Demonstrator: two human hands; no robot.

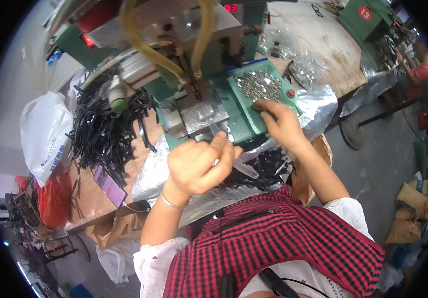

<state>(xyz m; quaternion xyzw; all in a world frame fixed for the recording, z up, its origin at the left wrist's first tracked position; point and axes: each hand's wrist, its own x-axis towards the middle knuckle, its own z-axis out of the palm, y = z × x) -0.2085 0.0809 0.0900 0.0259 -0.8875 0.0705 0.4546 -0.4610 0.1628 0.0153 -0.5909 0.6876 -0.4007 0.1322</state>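
Workbench (87, 201) shows bare wood at lower left of the frame, w/ a foil sheet (149, 174) along its near edge & a heap of black strips (99, 119) at upper left. My left hand (196, 164), mid-frame, is closed, thumb & forefinger pinching what looks like a clear strip (246, 170); one end's by the metal block (199, 116), the other pokes out below my fingers. Strip's prob. light, bendy & a bit slick, so best hold is a flat pinch near the block end, not mid-length where it could flop. My right hand (284, 125), right of ctr, is half-curled, fingertips at the edge of the small metal pcs (261, 85) in the green tray (253, 124); can't tell if it grips one. Those pcs look hard, light & apt to slip: fingertip pinch, by the edges.
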